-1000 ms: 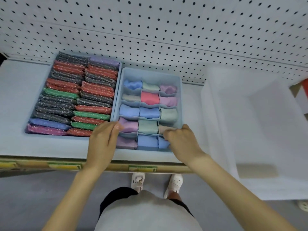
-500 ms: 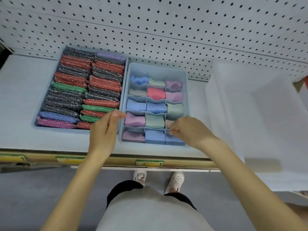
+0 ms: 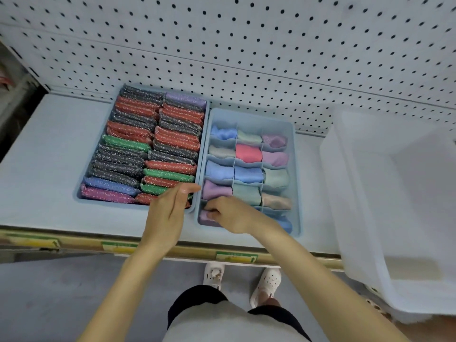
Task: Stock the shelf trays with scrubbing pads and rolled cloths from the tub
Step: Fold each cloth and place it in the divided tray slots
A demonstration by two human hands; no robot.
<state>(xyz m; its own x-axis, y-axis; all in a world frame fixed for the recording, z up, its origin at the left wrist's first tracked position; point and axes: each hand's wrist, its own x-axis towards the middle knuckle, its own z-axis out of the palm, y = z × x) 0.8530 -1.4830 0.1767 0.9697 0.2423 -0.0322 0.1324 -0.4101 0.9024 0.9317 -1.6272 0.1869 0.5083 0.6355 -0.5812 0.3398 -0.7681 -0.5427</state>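
Count: 2 light-blue plastic trays side by side near shelf middle, walls touching.

Open light-blue tray (image 3: 103, 203), left of the pair: glittery flat scrubbing pads (image 3: 172, 139) stood on edge in 2 columns. Red, dark grey, green, blue, purple, magenta. Packed tight, exact number not countable.

Divided light-blue tray (image 3: 295, 169), right of the pair: 15 cells, 3 across by 5 deep. 14 rolled cloths (image 3: 248, 154) visible, 1 per cell: blue, green, purple, beige, one pink. Front middle cell hidden under right wrist.

1 translucent white plastic tub (image 3: 357, 218) at right end of shelf, overhanging front edge, apart from divided tray.

Left hand (image 3: 170, 213): fingers straight, laid over front right corner of open tray, fingertips at the shared rim, gripping nothing.

Right hand (image 3: 232, 214): fingers curled, pinching purple rolled cloth (image 3: 203, 219) seated in front left cell of divided tray.

Pale blue-grey shelf (image 3: 37, 156), white pegboard back wall (image 3: 246, 45) with dark holes. Brass-coloured price rail (image 3: 74, 240) along front edge, 3 yellow-green labels on it. Grey floor (image 3: 49, 292) below, 2 white clog shoes (image 3: 266, 282).

Both forearms across front edge, covering part of rail and front row of divided tray.
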